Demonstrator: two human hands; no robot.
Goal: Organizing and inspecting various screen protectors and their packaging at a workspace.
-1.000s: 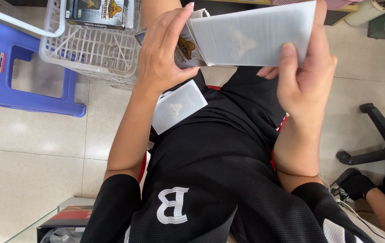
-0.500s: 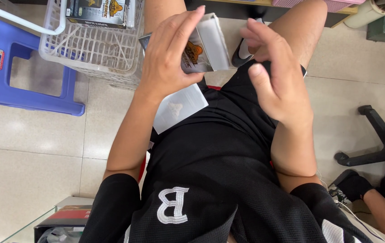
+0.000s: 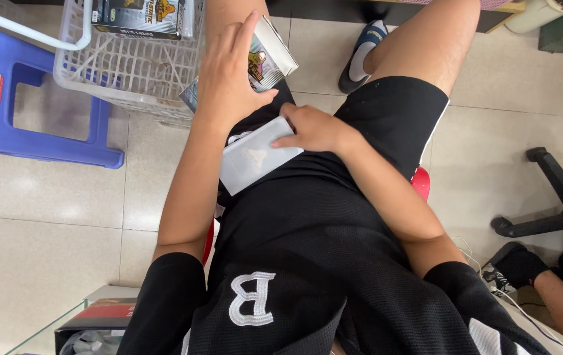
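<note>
I sit in black shorts with my legs stretched away from me. My left hand [image 3: 229, 82] grips a small printed carton [image 3: 269, 58] with a white side, held over my left thigh next to a basket. My right hand [image 3: 313, 128] reaches across my lap, and its fingers close on the upper edge of a flat white packet [image 3: 252, 161] that lies on my shorts. The carton and the packet are apart, the carton higher in view.
A white plastic basket [image 3: 130, 72] holding a dark printed box [image 3: 140, 13] stands on the tiled floor at my left, beside a blue plastic stool [image 3: 38, 105]. A black office chair base [image 3: 558, 204] and another person's foot [image 3: 521, 266] are at the right.
My right hand held a large white sheet up by the carton, let it go, and dropped to the white packet on my lap. My left hand kept hold of the carton.
</note>
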